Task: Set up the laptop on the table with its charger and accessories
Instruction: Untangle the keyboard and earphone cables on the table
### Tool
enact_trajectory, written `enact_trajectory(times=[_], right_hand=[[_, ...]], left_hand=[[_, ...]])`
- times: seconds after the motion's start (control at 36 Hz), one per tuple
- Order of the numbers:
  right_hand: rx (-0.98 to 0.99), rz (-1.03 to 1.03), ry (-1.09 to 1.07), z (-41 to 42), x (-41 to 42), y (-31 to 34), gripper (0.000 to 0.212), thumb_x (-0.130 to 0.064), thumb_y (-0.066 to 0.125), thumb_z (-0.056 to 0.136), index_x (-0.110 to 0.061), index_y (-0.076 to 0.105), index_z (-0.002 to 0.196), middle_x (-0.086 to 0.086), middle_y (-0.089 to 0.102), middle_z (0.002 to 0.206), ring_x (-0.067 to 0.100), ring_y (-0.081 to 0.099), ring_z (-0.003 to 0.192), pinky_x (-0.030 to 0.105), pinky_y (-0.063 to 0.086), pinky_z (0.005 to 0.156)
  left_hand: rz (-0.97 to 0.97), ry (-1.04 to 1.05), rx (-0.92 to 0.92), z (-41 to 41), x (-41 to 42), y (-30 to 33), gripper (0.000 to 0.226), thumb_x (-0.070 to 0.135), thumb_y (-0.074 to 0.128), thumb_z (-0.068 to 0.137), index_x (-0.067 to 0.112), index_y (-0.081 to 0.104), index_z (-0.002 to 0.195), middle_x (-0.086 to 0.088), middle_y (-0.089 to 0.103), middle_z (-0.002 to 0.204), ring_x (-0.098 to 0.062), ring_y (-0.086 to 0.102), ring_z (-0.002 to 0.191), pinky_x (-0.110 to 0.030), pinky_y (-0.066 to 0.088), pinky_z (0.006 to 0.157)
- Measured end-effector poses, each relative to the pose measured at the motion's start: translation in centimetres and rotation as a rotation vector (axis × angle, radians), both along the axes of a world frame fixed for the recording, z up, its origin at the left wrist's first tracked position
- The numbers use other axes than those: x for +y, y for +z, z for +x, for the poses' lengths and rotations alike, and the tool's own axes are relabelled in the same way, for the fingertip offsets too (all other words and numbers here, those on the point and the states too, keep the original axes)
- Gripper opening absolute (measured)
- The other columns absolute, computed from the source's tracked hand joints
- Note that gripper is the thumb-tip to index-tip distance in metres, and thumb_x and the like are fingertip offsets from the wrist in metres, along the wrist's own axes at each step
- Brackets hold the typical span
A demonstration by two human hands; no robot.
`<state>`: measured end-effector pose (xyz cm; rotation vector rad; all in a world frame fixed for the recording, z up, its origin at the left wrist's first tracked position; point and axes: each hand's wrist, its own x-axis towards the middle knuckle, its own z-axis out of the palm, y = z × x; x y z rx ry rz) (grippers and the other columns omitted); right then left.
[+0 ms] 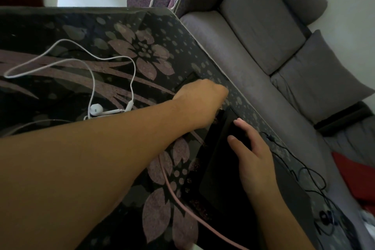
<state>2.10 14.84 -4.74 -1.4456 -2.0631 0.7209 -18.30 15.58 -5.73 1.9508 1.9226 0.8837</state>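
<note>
Head view, landmark: the black pad point(219, 176) lies flat on the glass table point(60, 26), close to the table edge that faces the grey sofa point(253, 46).
Head view, mouse: the black mouse point(241, 134) sits on the far end of the pad, just inside the sofa-side edge.
Head view, right hand: the right hand point(253, 158) rests on the mouse, fingers spread and gently bent over it, holding it lightly.
Head view, left hand: the left hand point(200, 97) reaches across, just beyond the pad's far corner; its fingers curl downward, and whether they pinch anything is hidden.
Head view, pad axis: the long axis runs from near the person outward, roughly parallel to the sofa-side table edge.
Head view, nearer hand: the right hand is on the pad; the left is beside its far corner, so the left looks better placed to shift that corner.
Head view, cables: a thin black cable point(300, 168) trails along the table edge beside the pad; a pink cable point(182, 207) runs along the pad's other side.
Head view, earphones: white earphones point(97, 109) lie well away from the pad, towards the table's middle.
Head view, laptop: no laptop is visible.
Judgement: the step looks like squaring the pad and mouse.
</note>
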Motion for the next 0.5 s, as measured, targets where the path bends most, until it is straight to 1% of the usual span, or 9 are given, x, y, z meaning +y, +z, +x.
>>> enact_trajectory(times=[0.08,0.17,0.22,0.33,0.39,0.44,0.5], right_hand=[[0.002,-0.004,-0.002,0.1,0.0,0.0,0.052,-0.045,0.063,0.085,-0.046,0.063,0.137,-0.028,0.055,0.148,-0.002,0.047,0.141,0.047,0.040,0.120],[-0.007,-0.012,0.005,0.2,0.0,0.0,0.047,-0.040,0.066,0.091,-0.046,0.062,0.137,-0.027,0.055,0.148,0.000,0.047,0.141,0.048,0.040,0.120],[0.001,-0.016,-0.003,0.2,0.1,-0.1,0.048,-0.043,0.065,0.088,-0.047,0.063,0.136,-0.026,0.055,0.148,0.001,0.049,0.140,0.048,0.041,0.119],[0.008,-0.020,-0.017,0.1,0.2,-0.2,0.051,-0.048,0.064,0.084,-0.049,0.063,0.135,-0.026,0.056,0.147,0.003,0.050,0.140,0.049,0.042,0.119],[0.012,-0.019,-0.014,0.1,0.2,-0.2,0.051,-0.048,0.064,0.084,-0.048,0.064,0.135,-0.026,0.056,0.147,0.003,0.050,0.140,0.048,0.041,0.119],[0.019,-0.015,-0.014,0.0,0.1,-0.1,0.052,-0.047,0.063,0.084,-0.046,0.064,0.135,-0.025,0.057,0.147,0.002,0.050,0.140,0.048,0.041,0.119],[0.023,-0.012,-0.015,-0.1,0.0,-0.1,0.052,-0.046,0.062,0.084,-0.044,0.065,0.136,-0.024,0.057,0.147,0.001,0.049,0.140,0.047,0.040,0.120]], left_hand=[[-0.025,0.043,-0.039,-0.8,0.1,0.3,0.026,0.010,0.065,0.095,0.020,0.056,0.117,-0.005,0.063,0.108,-0.024,0.064,0.094,-0.046,0.060,0.086],[-0.015,0.086,-0.072,-1.5,0.1,0.1,0.024,0.014,0.065,0.098,0.020,0.052,0.117,-0.004,0.061,0.104,-0.024,0.064,0.091,-0.045,0.060,0.082],[-0.024,0.077,-0.098,-2.0,0.1,0.2,0.022,0.016,0.064,0.099,0.021,0.052,0.117,-0.003,0.060,0.105,-0.022,0.063,0.091,-0.044,0.060,0.082],[-0.061,0.023,-0.199,-2.7,0.2,0.3,0.018,0.018,0.063,0.101,0.023,0.059,0.118,-0.002,0.062,0.107,-0.020,0.065,0.091,-0.041,0.062,0.081],[-0.099,-0.013,-0.232,-2.8,0.3,0.5,0.018,0.020,0.059,0.103,0.019,0.062,0.120,-0.004,0.065,0.107,-0.021,0.067,0.092,-0.040,0.062,0.082],[-0.144,-0.043,-0.242,-2.9,0.2,0.8,0.022,0.021,0.054,0.106,0.013,0.065,0.123,-0.008,0.068,0.107,-0.024,0.068,0.095,-0.039,0.060,0.083],[-0.179,-0.072,-0.244,-2.9,0.1,1.1,0.027,0.017,0.051,0.107,0.011,0.069,0.126,-0.009,0.071,0.111,-0.024,0.068,0.099,-0.039,0.060,0.086]])
